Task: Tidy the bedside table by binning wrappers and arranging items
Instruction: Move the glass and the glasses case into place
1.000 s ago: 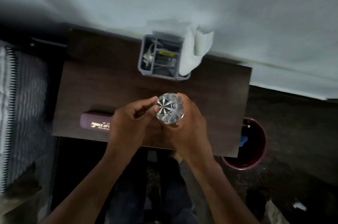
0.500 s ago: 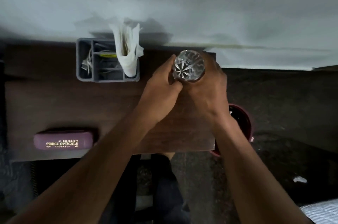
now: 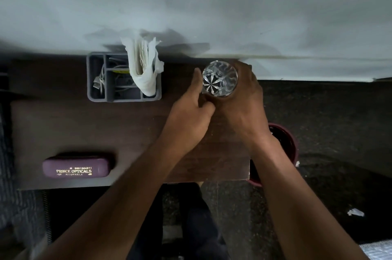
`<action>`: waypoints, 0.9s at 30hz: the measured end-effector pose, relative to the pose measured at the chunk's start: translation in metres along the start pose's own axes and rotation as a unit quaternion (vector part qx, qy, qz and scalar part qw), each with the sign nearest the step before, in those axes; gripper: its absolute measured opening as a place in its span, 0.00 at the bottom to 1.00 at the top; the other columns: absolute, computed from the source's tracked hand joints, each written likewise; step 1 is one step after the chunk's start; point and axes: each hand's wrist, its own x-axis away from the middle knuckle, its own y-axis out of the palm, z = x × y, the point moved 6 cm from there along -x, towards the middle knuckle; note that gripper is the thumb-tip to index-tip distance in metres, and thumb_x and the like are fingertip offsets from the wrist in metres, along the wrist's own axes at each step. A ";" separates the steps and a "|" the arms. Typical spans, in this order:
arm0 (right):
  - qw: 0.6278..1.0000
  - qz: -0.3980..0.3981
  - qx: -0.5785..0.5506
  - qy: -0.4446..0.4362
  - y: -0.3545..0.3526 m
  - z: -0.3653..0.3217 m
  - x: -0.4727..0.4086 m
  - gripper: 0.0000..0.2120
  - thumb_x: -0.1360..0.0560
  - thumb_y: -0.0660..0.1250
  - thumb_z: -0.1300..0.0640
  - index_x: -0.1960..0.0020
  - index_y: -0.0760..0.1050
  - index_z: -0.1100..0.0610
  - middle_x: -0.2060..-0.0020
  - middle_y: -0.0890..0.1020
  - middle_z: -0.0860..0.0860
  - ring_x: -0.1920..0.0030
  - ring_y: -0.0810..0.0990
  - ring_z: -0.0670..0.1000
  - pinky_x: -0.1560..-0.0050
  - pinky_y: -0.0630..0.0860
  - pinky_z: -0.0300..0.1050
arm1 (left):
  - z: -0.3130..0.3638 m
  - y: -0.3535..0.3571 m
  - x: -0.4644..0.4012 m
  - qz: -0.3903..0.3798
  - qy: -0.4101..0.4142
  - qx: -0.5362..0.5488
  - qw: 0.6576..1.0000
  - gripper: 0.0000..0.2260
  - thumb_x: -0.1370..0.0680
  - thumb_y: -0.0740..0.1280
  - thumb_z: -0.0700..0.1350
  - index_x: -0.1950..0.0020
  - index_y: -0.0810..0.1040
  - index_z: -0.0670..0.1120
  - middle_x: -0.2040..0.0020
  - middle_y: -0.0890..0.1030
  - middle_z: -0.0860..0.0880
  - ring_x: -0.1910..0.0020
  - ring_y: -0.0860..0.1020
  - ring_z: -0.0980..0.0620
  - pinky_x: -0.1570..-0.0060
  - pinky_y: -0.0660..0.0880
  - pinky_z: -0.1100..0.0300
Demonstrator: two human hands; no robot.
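While both hands (image 3: 222, 109) clasp it, the clear cut-pattern glass (image 3: 220, 78) stands upright, star-based.

Both hands, right hand (image 3: 244, 102) and left hand (image 3: 191, 117), are gripping the glass (image 3: 220, 78) at the table's (image 3: 63, 124) far right corner, the organizer (image 3: 118, 96) sitting left of the grip, the spectacle case (image 3: 76, 167) lying nearer and further left, the bin (image 3: 293, 145) standing on the floor to its near right.
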 end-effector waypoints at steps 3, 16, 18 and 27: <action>0.999 -0.026 0.005 0.036 0.004 0.001 0.008 0.51 0.37 0.84 0.48 0.24 0.60 0.55 0.29 0.72 0.55 0.29 0.73 0.53 0.31 0.75 0.52 | -0.011 -0.013 0.033 0.023 -0.003 0.007 1.000 0.36 0.23 0.63 0.43 0.20 0.51 0.62 0.52 0.76 0.79 0.48 0.75 0.69 0.38 0.72 0.61; 0.937 -0.005 -0.277 0.211 0.134 -0.050 0.056 0.21 0.20 0.60 0.48 0.35 0.79 0.58 0.55 0.79 0.43 0.54 0.77 0.44 0.47 0.73 0.42 | -0.081 -0.203 0.054 0.321 -0.071 0.168 0.929 0.30 0.17 0.49 0.64 0.22 0.65 0.48 0.23 0.70 0.50 0.26 0.70 0.55 0.23 0.61 0.55; 0.940 -0.011 -0.291 0.180 0.140 -0.059 0.037 0.19 0.19 0.58 0.50 0.35 0.80 0.57 0.61 0.74 0.38 0.60 0.70 0.39 0.53 0.68 0.40 | -0.076 -0.202 0.031 0.248 -0.069 0.163 0.953 0.40 0.25 0.52 0.74 0.20 0.63 0.50 0.21 0.67 0.51 0.23 0.66 0.53 0.22 0.60 0.50; 0.943 0.037 -0.261 0.204 0.134 -0.027 0.037 0.16 0.24 0.59 0.59 0.69 0.74 0.50 0.74 0.68 0.44 0.68 0.64 0.48 0.63 0.63 0.51 | -0.073 -0.166 0.016 0.123 -0.112 0.193 0.967 0.51 0.37 0.48 0.84 0.21 0.63 0.56 0.20 0.65 0.54 0.21 0.62 0.53 0.20 0.53 0.49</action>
